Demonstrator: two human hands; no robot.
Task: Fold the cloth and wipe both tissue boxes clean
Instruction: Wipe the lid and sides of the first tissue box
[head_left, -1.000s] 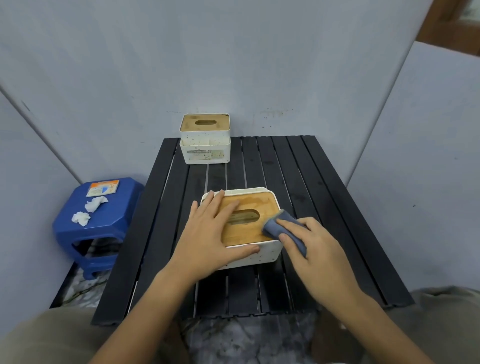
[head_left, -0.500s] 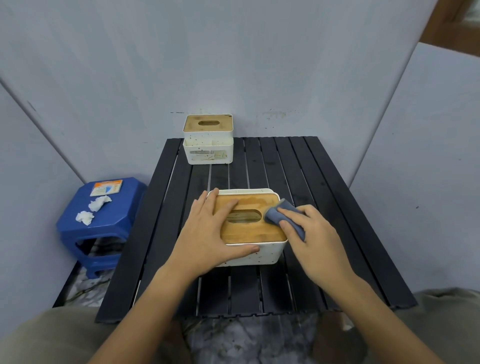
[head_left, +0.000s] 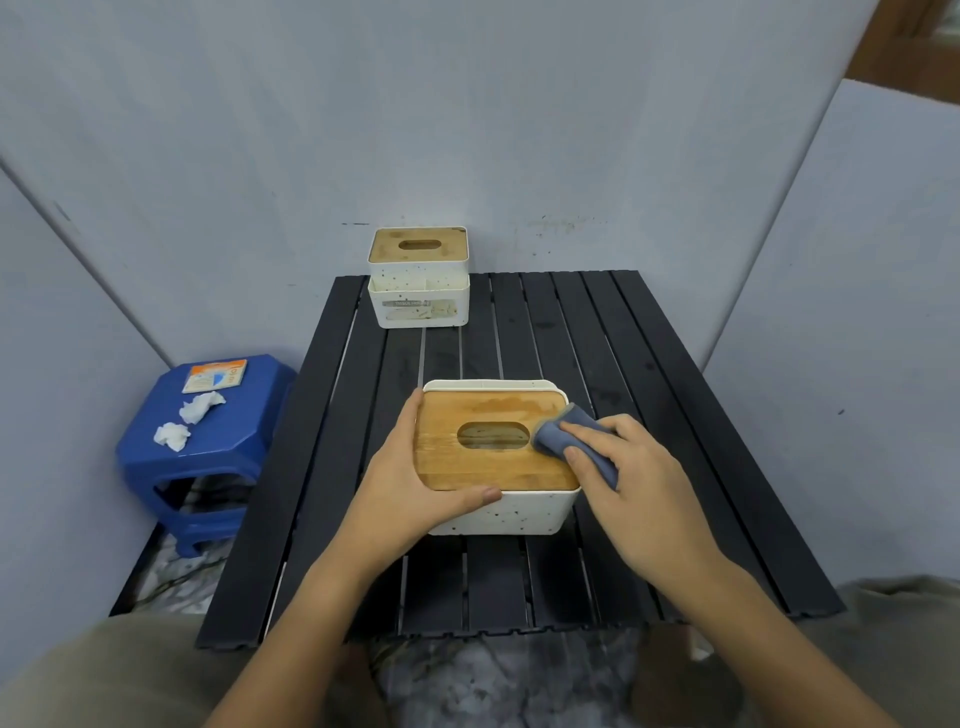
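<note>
A white speckled tissue box (head_left: 511, 514) with a wooden lid sits mid-table in front of me. My left hand (head_left: 402, 480) grips its left side, thumb along the front edge and fingers round the far left corner. My right hand (head_left: 631, 478) holds a folded blue-grey cloth (head_left: 558, 439) and presses it on the lid's right end, beside the oval slot. A second white tissue box (head_left: 418, 280) with a wooden lid stands at the table's far edge against the wall.
The black slatted table (head_left: 649, 364) is hemmed in by grey walls behind and to the right. A blue plastic stool (head_left: 244, 441) stands left of it, bearing a card and two crumpled tissues. My knees lie below the table's near edge.
My left hand slid off the lid top to the box's left side, uncovering the lid. My right hand with the cloth moved left onto the lid's right end.
</note>
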